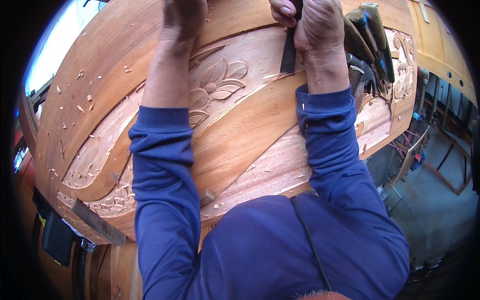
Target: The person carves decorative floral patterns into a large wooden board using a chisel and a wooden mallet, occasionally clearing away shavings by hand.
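My left hand point(184, 14) reaches over a large carved wooden panel point(250, 150) at the top edge, its fingers mostly cut off by the frame. My right hand point(317, 25) is closed on a dark tool point(288, 52), whose flat blade points down onto the panel near a curved groove. Fingertips show on the tool's left side; I cannot tell which hand they belong to. A carved leafy flower point(219, 82) lies between my forearms. A bundle of carving tools point(367, 40) rests on the panel just right of my right hand. Wood chips are scattered over the panel.
A loose wooden block point(97, 222) is at the panel's lower left, with a black object point(55, 240) below it. A pale board point(435, 35) stands at the upper right. Metal frames and clutter point(445, 155) are on the floor to the right.
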The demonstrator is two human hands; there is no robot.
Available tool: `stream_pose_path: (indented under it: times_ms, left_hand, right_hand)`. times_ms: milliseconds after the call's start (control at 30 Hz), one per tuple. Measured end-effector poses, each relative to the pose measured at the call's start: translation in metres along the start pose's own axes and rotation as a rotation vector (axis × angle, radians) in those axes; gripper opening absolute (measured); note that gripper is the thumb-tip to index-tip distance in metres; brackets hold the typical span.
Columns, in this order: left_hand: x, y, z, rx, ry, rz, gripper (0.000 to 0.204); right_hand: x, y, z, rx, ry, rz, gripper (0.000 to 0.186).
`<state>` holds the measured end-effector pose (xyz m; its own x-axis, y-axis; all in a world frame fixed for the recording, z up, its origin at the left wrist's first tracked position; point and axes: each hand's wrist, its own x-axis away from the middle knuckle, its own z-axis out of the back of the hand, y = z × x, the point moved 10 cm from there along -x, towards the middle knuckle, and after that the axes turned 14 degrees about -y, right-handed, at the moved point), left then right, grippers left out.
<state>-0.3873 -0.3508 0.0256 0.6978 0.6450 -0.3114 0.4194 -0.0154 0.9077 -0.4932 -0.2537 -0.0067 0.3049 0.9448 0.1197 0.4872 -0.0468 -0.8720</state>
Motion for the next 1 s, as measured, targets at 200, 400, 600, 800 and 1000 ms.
stream_pose_path:
  times_ms: [200,400,600,800,1000]
  left_hand:
    - [0.000,-0.006,0.017,-0.019,-0.091,-0.051,0.075]
    - [-0.002,-0.016,0.013,0.024,-0.060,0.011,0.073]
    - [-0.001,-0.013,0.014,0.036,-0.053,0.027,0.073]
    - [0.000,-0.006,0.017,-0.010,-0.052,0.016,0.075]
    - [-0.003,-0.013,0.001,0.010,-0.030,0.002,0.077]
  right_hand:
    - [0.024,-0.041,-0.003,0.096,-0.041,0.266,0.053]
    - [0.112,-0.074,-0.028,0.198,-0.339,0.622,0.082]
    - [0.136,-0.076,-0.048,0.332,-0.320,0.761,0.084]
    - [0.128,-0.069,-0.059,0.368,-0.405,0.794,0.087]
    - [0.124,-0.064,-0.059,0.482,-0.521,0.780,0.089]
